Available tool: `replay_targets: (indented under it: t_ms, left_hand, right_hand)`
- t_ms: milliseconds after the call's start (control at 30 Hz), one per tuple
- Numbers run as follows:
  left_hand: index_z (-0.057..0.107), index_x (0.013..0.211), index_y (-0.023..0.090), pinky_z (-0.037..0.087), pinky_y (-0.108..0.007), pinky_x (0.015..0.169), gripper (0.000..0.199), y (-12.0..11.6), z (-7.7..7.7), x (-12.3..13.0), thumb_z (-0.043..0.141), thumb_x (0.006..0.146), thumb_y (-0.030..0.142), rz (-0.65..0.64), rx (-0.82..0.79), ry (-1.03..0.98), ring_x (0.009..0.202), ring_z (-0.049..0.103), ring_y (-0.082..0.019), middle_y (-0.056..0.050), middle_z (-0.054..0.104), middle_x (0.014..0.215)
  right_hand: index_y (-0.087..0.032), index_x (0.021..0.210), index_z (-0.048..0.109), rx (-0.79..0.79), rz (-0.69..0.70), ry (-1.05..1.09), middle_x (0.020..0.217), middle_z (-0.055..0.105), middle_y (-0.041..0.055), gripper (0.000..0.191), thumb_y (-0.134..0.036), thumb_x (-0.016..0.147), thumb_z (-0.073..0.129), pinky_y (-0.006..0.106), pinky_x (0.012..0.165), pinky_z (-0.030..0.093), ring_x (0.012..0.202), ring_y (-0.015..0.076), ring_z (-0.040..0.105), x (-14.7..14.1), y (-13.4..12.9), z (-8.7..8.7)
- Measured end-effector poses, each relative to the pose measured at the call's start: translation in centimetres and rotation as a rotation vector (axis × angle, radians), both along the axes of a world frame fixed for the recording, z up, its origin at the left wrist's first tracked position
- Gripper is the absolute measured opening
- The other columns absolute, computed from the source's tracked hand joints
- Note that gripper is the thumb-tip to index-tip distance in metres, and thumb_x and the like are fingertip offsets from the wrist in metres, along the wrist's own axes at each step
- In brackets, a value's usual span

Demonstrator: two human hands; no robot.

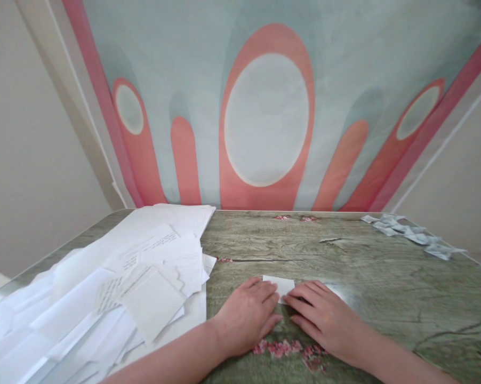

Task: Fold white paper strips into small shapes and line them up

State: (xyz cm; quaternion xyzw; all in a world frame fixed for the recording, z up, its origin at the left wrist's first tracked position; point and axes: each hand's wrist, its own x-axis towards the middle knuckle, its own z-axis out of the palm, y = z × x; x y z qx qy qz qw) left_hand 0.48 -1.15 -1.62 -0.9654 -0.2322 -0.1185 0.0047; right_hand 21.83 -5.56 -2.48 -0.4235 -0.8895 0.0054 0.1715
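A small white piece of paper (283,287) lies flat on the wood-patterned table in front of me. My left hand (250,314) rests over its left side, palm down, with the fingers stretched out and the thumb apart. From the other side, my right hand (324,317) touches the paper's lower right edge with its fingertips. Its fingers are spread, and its thumb stays off the paper. Part of the sheet is hidden beneath the left fingers.
Left of my arms spreads a heap of loose white papers (84,304), some with printed lines. Several small folded paper pieces (408,232) lie along the far right edge of the table (264,240). Behind it hangs a backdrop (208,64) with pink shapes.
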Motion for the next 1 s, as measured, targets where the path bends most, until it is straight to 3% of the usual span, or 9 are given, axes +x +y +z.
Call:
replay_targets:
  t_ms: [167,533,1000]
  left_hand:
    - [0.052,0.115,0.017,0.031,-0.036,0.104,0.033,0.1,0.2,-0.4,0.047,0.089,0.035,-0.018,-0.049,-0.003,0.114,0.050,-0.019,-0.008,0.057,0.120]
    - [0.050,0.121,0.021,0.027,-0.039,0.106,0.036,0.3,0.5,-0.8,0.044,0.090,0.039,-0.056,-0.059,0.036,0.118,0.046,-0.022,-0.008,0.051,0.128]
    - [0.064,0.098,0.012,0.032,-0.036,0.101,0.030,-0.3,2.0,-0.9,0.056,0.083,0.036,0.064,0.074,0.132,0.112,0.051,-0.023,-0.010,0.063,0.109]
  right_hand:
    - [-0.018,0.109,0.058,-0.008,-0.011,-0.019,0.100,0.058,0.0077,0.025,-0.022,0.085,0.056,0.040,0.081,0.045,0.093,0.0226,0.052,-0.1,0.0,-0.7]
    - [-0.019,0.108,0.060,-0.003,-0.022,-0.019,0.097,0.057,0.0063,0.026,-0.023,0.083,0.060,0.039,0.080,0.044,0.092,0.0223,0.051,-0.2,0.0,-0.4]
    - [-0.019,0.107,0.060,0.000,-0.024,-0.023,0.095,0.057,0.0058,0.024,-0.025,0.084,0.058,0.037,0.078,0.043,0.089,0.0210,0.052,-0.3,0.0,-0.1]
